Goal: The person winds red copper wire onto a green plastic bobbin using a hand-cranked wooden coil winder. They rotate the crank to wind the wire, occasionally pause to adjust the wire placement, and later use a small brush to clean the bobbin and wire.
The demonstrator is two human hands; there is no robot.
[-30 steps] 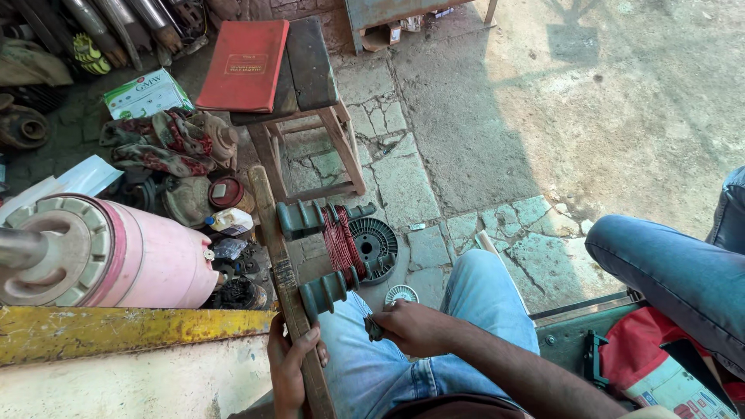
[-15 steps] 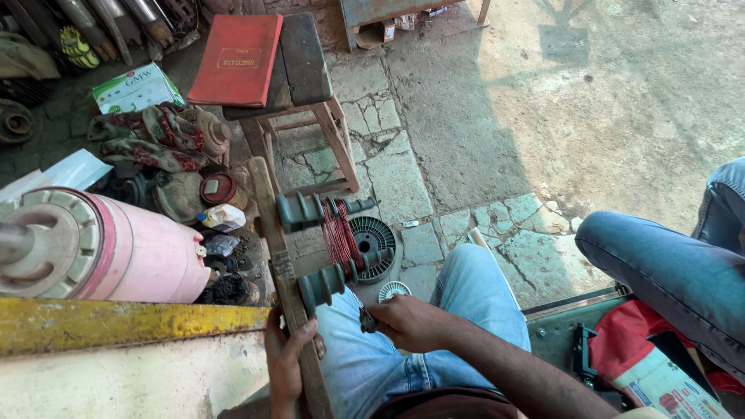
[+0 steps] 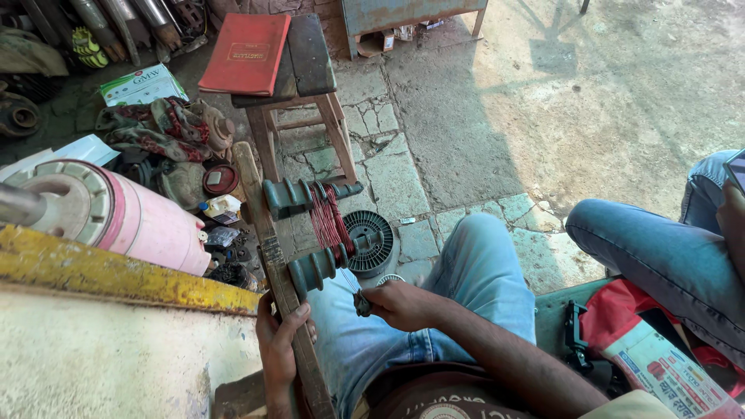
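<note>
My left hand [image 3: 281, 337] grips a long wooden bar [image 3: 268, 248] that stands tilted between my knees. Two green stepped formers [image 3: 299, 198] stick out of the bar, and a coil of red wire [image 3: 330, 221] is wound across them. Close by the lower former [image 3: 312, 269], over my lap, my right hand [image 3: 397, 302] pinches a small dark piece with a thin wire running up to the coil. A grey wire spool [image 3: 371, 240] lies on the floor just behind the coil.
A wooden stool [image 3: 306, 93] with a red book [image 3: 247, 53] stands ahead. A pink motor housing [image 3: 116, 217] and yellow beam [image 3: 116, 275] are at left, with rags and cans. Another person's jeans-clad leg [image 3: 660, 248] is at right, above a red bag [image 3: 636, 326].
The bar with the formers and coil has swung slightly more upright. My right hand stays at the lower former with the wire.
</note>
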